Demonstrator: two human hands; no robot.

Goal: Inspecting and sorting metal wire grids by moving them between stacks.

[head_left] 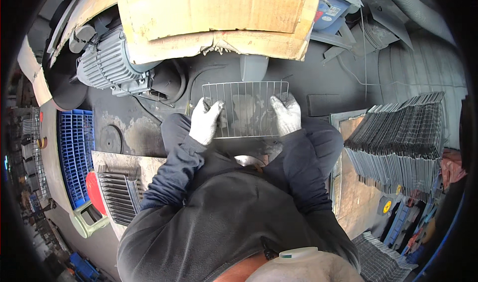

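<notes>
Between my hands, level above my lap, is a wire rack (249,110), a rectangular metal frame with thin parallel bars. My left hand (204,120), in a white work glove, grips its left edge with the thumb on top. The gloved right hand (288,113) holds the right edge in the same way; the fingers under the rack are partly hidden. A large stack of similar wire racks (398,142) stands on a board to my right. Several more racks (119,195) lie on a board to my left.
Ahead hangs a worn cardboard sheet (214,18) above a grey machine part (254,68). A grey electric motor (109,60) sits at the front left. Blue plastic crates (77,155) and a pale green stool (89,220) are at the left. More racks (381,259) lie at the lower right.
</notes>
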